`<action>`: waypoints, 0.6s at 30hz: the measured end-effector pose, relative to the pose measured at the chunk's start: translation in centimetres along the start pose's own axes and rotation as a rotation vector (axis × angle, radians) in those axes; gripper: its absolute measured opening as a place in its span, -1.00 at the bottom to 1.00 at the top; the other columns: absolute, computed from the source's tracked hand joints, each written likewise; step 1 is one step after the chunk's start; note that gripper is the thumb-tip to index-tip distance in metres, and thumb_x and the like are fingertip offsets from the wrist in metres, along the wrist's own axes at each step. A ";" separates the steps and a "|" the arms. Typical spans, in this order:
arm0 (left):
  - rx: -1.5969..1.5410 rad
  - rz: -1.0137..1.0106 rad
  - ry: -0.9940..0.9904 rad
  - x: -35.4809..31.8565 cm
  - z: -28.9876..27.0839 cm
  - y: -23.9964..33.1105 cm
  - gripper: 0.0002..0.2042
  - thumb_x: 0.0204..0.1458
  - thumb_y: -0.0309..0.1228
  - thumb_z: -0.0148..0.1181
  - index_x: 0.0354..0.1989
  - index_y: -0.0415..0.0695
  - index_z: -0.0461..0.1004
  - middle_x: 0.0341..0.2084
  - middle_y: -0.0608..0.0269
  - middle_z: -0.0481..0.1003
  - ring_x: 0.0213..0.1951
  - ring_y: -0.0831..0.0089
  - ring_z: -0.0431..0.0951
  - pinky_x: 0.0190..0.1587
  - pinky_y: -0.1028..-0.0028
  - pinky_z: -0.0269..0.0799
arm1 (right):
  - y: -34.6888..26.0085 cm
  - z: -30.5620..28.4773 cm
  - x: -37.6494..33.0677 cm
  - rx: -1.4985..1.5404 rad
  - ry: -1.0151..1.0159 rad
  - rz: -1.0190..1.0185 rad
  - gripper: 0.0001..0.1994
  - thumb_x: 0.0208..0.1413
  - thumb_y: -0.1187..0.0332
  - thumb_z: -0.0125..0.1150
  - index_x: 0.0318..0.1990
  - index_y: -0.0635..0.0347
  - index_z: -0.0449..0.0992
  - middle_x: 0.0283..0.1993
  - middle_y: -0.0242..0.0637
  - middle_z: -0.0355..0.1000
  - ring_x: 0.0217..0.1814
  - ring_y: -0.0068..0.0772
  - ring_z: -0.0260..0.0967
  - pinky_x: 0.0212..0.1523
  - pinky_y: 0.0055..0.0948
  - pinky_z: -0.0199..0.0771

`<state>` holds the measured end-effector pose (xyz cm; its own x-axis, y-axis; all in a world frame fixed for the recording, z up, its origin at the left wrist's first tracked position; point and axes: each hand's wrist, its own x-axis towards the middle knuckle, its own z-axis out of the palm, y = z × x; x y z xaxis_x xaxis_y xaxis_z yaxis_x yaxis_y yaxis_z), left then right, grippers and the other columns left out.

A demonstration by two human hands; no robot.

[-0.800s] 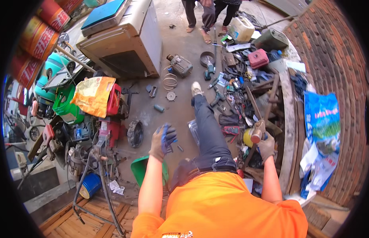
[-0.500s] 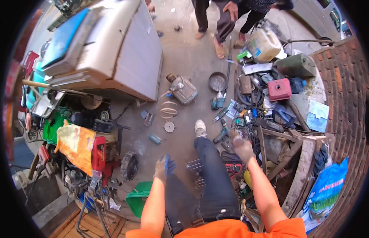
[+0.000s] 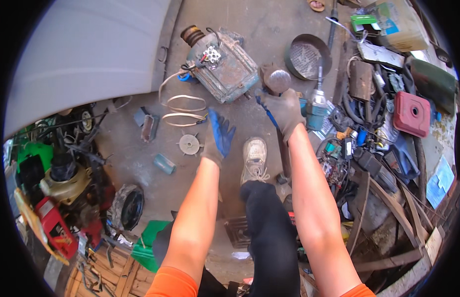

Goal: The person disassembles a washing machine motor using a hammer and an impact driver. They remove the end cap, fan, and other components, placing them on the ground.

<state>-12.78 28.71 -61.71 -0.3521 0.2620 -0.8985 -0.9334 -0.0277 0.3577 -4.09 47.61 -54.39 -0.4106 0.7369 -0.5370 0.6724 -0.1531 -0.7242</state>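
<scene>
My right hand (image 3: 284, 113), in a grey and blue glove, is wrapped round a hammer (image 3: 278, 81) just below its heavy round steel head. The hammer's handle runs down past my wrist toward my shoe. To its left, my left hand (image 3: 218, 136) is open in the same kind of glove, fingers extended, nothing in it. Beyond both hands a worn teal-grey electric motor (image 3: 224, 69) lies on the ground, with wires on top and a ribbed rusty end. Beside my left hand are a grey finned fan wheel (image 3: 189, 144) and a loose pale cable coil (image 3: 183, 118).
A teal cylinder (image 3: 163, 163) and a small metal box (image 3: 150, 127) lie at the left. On the right are a round pan (image 3: 308, 57), a teal power drill (image 3: 316, 106), a red can (image 3: 412, 114) and wooden framing (image 3: 388, 208). A large pale cabinet (image 3: 91, 64) stands far left.
I have moved and bent closer to the motor. My right hand has brought the hammer forward from beside the tool pile. My left hand has reached forward too, staying open.
</scene>
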 end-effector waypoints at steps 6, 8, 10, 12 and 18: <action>-0.041 0.344 -0.384 11.6 1.4 0.9 -0.29 0.25 0.17 -0.01 0.45 0.01 0.10 0.36 0.22 0.24 0.39 0.28 0.19 0.44 0.18 0.08 | 2.9 3.3 9.4 0.170 -0.106 -0.233 -0.64 0.01 0.21 0.45 -0.16 0.31 0.63 -0.24 -0.11 0.63 -0.18 -0.31 0.58 -0.09 -0.33 0.53; -0.054 0.359 -0.452 13.1 1.1 1.2 -0.30 0.26 0.15 -0.01 0.45 0.02 0.10 0.35 0.23 0.25 0.37 0.25 0.23 0.42 0.15 0.13 | 3.9 4.0 11.0 0.300 -0.167 -0.260 -0.63 0.06 0.31 0.44 -0.01 0.29 0.58 -0.14 -0.29 0.59 -0.15 -0.48 0.49 -0.05 -0.40 0.50; -0.134 0.346 -0.500 14.1 0.0 1.6 -0.30 0.25 0.09 0.08 0.43 -0.07 0.12 0.32 0.21 0.29 0.28 0.27 0.35 0.32 0.21 0.29 | 3.3 4.6 10.2 0.399 -0.185 -0.288 -0.58 0.12 0.42 0.41 0.14 0.23 0.50 -0.02 -0.44 0.50 -0.04 -0.57 0.39 0.02 -0.49 0.44; -0.161 0.352 -0.539 14.6 -0.4 2.5 -0.30 0.24 0.11 0.07 0.44 -0.01 0.11 0.34 0.22 0.27 0.32 0.23 0.29 0.37 0.14 0.22 | 3.2 5.2 10.7 0.381 -0.237 -0.237 -0.56 0.12 0.42 0.40 0.16 0.27 0.48 0.00 -0.42 0.49 -0.03 -0.57 0.38 0.04 -0.48 0.44; -0.144 0.415 -0.462 15.6 0.4 2.1 -0.32 0.23 0.10 0.08 0.42 -0.01 0.17 0.32 0.22 0.30 0.31 0.24 0.31 0.36 0.14 0.22 | 3.8 5.8 11.6 0.298 -0.158 -0.334 -0.49 0.10 0.40 0.42 0.19 0.36 0.43 0.04 -0.32 0.48 -0.01 -0.53 0.38 0.05 -0.47 0.45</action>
<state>-20.23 33.17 -74.88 -0.6501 0.5901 -0.4786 -0.7371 -0.3371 0.5856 -9.81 51.73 -65.88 -0.6783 0.6727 -0.2957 0.2906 -0.1240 -0.9488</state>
